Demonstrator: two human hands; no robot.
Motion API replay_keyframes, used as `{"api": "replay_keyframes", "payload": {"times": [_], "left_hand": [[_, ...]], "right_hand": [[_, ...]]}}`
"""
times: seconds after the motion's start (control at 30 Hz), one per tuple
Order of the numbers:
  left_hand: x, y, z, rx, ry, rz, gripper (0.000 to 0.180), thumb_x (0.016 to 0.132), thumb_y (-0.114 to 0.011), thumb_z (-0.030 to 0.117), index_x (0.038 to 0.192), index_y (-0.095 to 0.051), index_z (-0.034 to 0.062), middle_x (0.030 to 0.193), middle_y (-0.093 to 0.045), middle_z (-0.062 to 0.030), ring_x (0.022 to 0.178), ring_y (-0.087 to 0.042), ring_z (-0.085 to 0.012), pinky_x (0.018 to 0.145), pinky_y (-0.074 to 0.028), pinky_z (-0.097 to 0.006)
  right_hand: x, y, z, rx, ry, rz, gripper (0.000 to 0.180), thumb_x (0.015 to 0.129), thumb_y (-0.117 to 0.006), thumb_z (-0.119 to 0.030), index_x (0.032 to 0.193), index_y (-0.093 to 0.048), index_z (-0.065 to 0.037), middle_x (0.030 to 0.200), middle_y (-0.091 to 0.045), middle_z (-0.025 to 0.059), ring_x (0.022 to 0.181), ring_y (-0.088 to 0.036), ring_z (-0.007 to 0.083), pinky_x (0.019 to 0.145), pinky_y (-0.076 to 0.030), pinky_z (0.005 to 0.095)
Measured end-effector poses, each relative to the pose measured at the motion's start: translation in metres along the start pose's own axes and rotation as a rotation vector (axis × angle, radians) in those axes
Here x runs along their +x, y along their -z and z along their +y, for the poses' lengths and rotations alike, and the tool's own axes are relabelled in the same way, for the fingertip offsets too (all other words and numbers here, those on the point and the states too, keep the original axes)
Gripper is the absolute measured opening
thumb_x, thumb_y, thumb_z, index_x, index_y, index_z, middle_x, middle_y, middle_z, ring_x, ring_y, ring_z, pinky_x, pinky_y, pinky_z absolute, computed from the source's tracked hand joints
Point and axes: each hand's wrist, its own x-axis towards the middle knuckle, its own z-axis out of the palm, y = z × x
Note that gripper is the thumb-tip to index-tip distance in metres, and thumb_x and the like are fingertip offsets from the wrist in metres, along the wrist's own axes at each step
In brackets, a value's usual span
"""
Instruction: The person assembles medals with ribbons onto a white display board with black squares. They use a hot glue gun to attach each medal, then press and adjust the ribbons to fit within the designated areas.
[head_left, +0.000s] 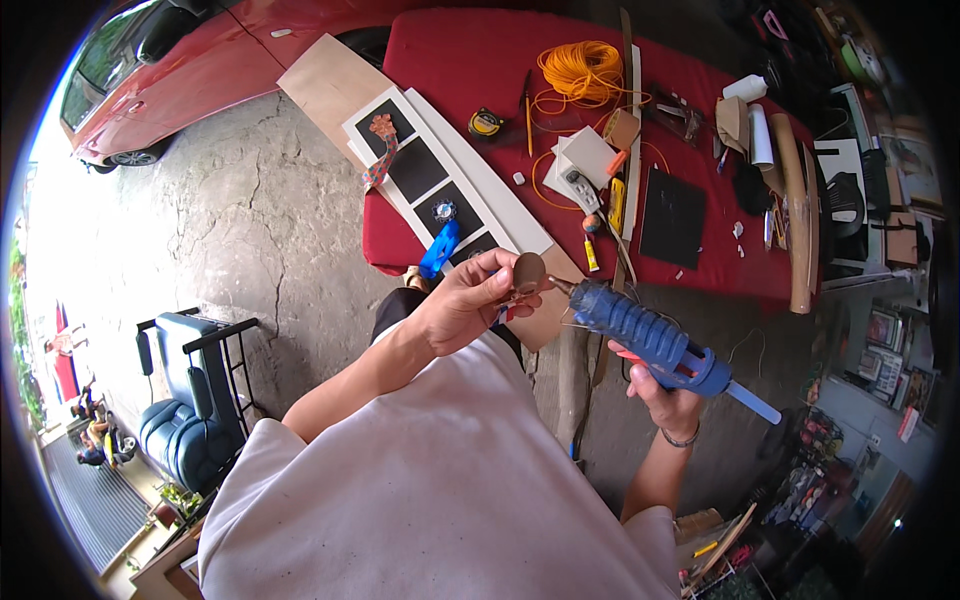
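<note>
Between the thumb and fingers of my left hand (470, 302) is a round brown disc (529, 272), its flat face turned up. A bit of red and blue ribbon shows below those fingers; what it belongs to is partly hidden. My right hand (665, 398) grips a blue glue gun (640, 330), and a pale glue stick (755, 402) sticks out of its rear. The nozzle points at the disc from the right, close to its edge. Beyond my left hand, a white board (470, 190) with black squares carries a medal with a blue ribbon (440, 248) and a medal with a patterned ribbon (382, 160).
The red-covered table (450, 60) holds an orange cord coil (580, 72), a tape measure (486, 123), a yellow cutter (616, 203), a small yellow tube (591, 254), a black sheet (672, 218) and a cardboard tube (798, 230). A dark padded chair (180, 430) and a red car (200, 70) are at left.
</note>
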Motion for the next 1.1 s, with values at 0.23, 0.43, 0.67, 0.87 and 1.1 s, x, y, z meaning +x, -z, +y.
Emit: {"api": "replay_keyframes", "payload": {"times": [0.23, 0.43, 0.67, 0.87, 1.1], "left_hand": [[0.006, -0.009, 0.0, 0.131, -0.172, -0.002, 0.04, 0.096, -0.078, 0.031, 0.125, -0.063, 0.0083, 0.124, -0.071, -0.0108, 0.114, -0.068, -0.0185, 0.1, -0.054, -0.034], [0.012, -0.018, 0.01, 0.241, -0.222, -0.014, 0.038, 0.093, -0.079, 0.034, 0.12, -0.063, 0.012, 0.121, -0.073, -0.0143, 0.115, -0.071, -0.0261, 0.093, -0.059, -0.037], [0.009, -0.015, 0.004, 0.171, -0.194, -0.017, 0.034, 0.096, -0.076, 0.038, 0.115, -0.063, 0.0132, 0.123, -0.073, -0.0161, 0.102, -0.073, -0.0208, 0.076, -0.059, -0.033], [0.007, -0.023, 0.002, 0.219, -0.227, -0.019, 0.031, 0.097, -0.074, 0.038, 0.112, -0.063, 0.0127, 0.119, -0.072, -0.0149, 0.101, -0.074, -0.02, 0.078, -0.06, -0.034], [0.005, -0.022, 0.0, 0.197, -0.208, -0.024, 0.031, 0.098, -0.075, 0.035, 0.113, -0.064, 0.01, 0.118, -0.072, -0.0127, 0.1, -0.074, -0.0214, 0.076, -0.061, -0.034]], "right_hand": [[0.0, 0.009, -0.003, -0.07, -0.025, 0.055, 0.023, 0.08, -0.083, -0.016, 0.086, -0.065, -0.003, 0.076, -0.066, 0.0029, 0.063, -0.061, 0.0118, 0.061, -0.05, 0.0295], [0.02, 0.016, -0.031, -0.134, 0.101, -0.077, 0.015, 0.079, -0.078, -0.012, 0.08, -0.066, -0.004, 0.073, -0.062, 0.0051, 0.058, -0.057, 0.0166, 0.054, -0.046, 0.0318], [0.027, 0.011, -0.036, -0.159, 0.18, -0.081, 0.012, 0.079, -0.076, -0.012, 0.081, -0.067, -0.004, 0.075, -0.064, 0.0064, 0.058, -0.058, 0.0199, 0.054, -0.046, 0.0331], [0.031, 0.011, -0.035, -0.201, 0.315, -0.088, 0.012, 0.079, -0.076, -0.012, 0.083, -0.067, -0.005, 0.077, -0.065, 0.0069, 0.06, -0.059, 0.0213, 0.055, -0.047, 0.0344], [0.028, 0.01, -0.038, -0.233, 0.34, -0.059, 0.012, 0.08, -0.076, -0.013, 0.084, -0.068, -0.005, 0.077, -0.064, 0.0067, 0.06, -0.059, 0.0216, 0.056, -0.046, 0.0347]]}}
